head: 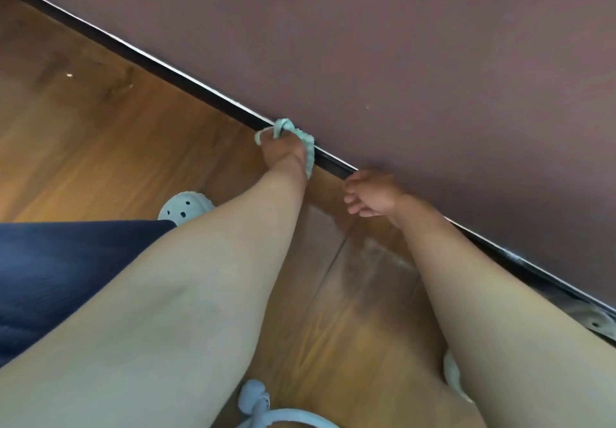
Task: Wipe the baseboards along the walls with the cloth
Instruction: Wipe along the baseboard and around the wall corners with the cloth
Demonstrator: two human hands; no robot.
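Left fingers (271, 145) grip bunched cloth (300, 137) against baseboard (200, 93).

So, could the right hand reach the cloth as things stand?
Probably yes: the right hand hangs empty beside the baseboard, with only bare floor between it and the cloth the left hand grips.

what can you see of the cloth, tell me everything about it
The cloth is pale mint green, soft-looking fabric with a ribbed, ruffled edge. It is bunched up in the grip of the left hand and pressed against the dark baseboard at the foot of the wall. One frilled edge trails down beside the hand toward the wooden floor.
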